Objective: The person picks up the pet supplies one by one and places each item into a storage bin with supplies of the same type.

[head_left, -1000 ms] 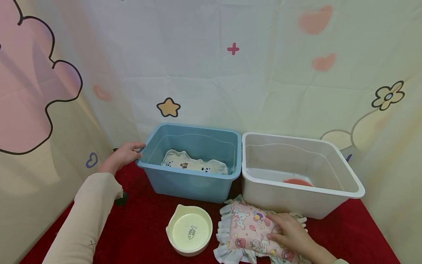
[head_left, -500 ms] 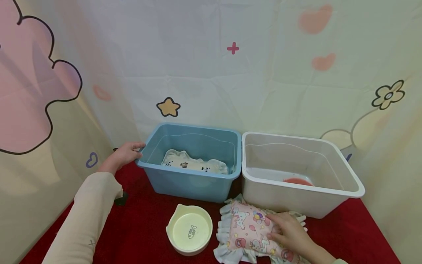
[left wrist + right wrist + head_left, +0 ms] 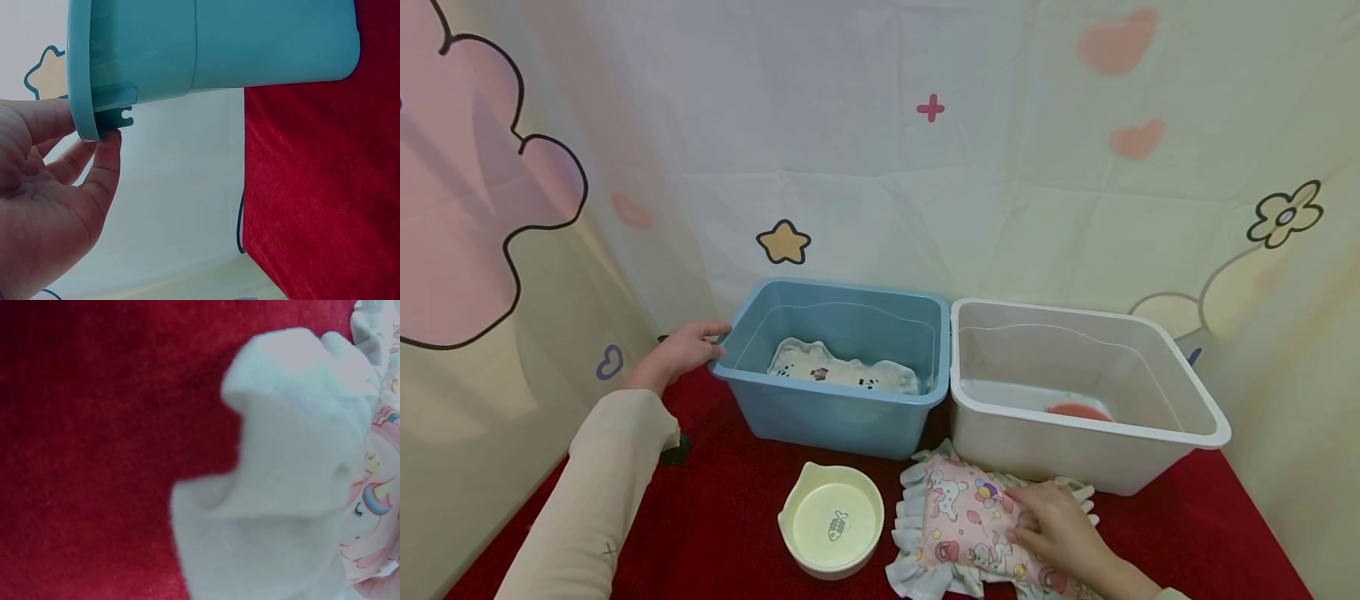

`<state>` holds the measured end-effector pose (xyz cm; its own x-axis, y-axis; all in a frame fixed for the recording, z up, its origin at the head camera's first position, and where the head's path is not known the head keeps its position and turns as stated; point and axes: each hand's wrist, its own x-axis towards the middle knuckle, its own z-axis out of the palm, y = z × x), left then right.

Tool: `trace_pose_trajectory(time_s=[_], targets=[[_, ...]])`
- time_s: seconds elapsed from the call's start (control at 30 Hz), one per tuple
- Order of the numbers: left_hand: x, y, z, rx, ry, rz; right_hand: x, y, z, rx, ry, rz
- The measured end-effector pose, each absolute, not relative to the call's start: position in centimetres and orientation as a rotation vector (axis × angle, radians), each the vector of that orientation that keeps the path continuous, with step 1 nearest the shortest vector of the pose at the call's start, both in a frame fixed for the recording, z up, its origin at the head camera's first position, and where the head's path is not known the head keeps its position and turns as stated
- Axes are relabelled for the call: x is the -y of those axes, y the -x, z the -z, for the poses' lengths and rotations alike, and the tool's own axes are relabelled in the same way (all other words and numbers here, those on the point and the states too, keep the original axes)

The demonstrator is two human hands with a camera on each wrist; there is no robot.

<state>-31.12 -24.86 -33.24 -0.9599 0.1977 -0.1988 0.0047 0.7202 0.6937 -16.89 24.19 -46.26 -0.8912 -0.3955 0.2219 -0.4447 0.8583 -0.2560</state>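
My left hand (image 3: 683,353) grips the left rim of a light blue plastic bin (image 3: 835,425), with the thumb on one side of the rim and fingers on the other in the left wrist view. Inside that bin lies a frilled cream pillow (image 3: 842,375) with small bear-like faces. A pink cartoon-print pillow (image 3: 951,517) with a white ruffle lies on the red cloth before the white bin. My right hand (image 3: 1063,537) rests on its right part, thumb and forefinger spread over the print. In the right wrist view the white ruffle (image 3: 287,456) fills the middle, with the pink print at the right.
A white plastic bin (image 3: 1037,454) stands right beside the blue one, holding a reddish-orange object (image 3: 1078,412) partly hidden by its front wall. A pale yellow ear-shaped bowl (image 3: 831,521) with a fishbone drawing sits left of the pink pillow. A printed curtain (image 3: 880,200) hangs behind.
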Motion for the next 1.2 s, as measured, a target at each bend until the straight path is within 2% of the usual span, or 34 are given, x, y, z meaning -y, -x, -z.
trace_pose_trajectory(time_s=[0.63, 1.2], targets=[[24.86, 31.10, 33.30, -2.665, -0.158, -1.079, -23.68, 16.92, 46.18, 2.894, -0.572, -0.454], [24.90, 31.11, 33.20, -2.665, -0.187, -1.076, -23.55, 16.91, 46.43, 2.749, -0.622, -0.439]])
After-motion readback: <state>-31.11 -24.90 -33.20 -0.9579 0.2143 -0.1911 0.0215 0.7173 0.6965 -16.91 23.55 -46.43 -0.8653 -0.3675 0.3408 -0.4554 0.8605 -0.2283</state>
